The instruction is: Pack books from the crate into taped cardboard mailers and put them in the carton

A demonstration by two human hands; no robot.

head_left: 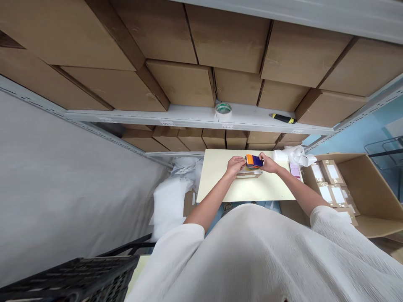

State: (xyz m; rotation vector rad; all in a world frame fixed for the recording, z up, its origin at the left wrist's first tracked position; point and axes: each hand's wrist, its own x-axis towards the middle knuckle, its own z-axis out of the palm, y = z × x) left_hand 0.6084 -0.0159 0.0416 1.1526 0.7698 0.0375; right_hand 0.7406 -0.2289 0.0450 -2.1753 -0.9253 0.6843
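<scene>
An orange and dark blue tape dispenser (253, 161) is held just above a small cardboard box (248, 174) on the pale yellow table (217, 186). My right hand (268, 162) is closed around the dispenser's right end. At its left end, my left hand (235, 165) has its fingers pressed together, close to the orange part. What those fingers pinch, if anything, is too small to make out. The box lies between my hands, its top partly covered by the dispenser and my left hand.
A shelf edge (189, 117) crosses ahead, bearing a tape roll (223, 110), a yellow-black utility knife (283, 118) and cardboard boxes. A large open carton (374, 193) with several labelled boxes stands right. White foam wrap (170, 205) hangs left; a black crate (103, 277) is lower left.
</scene>
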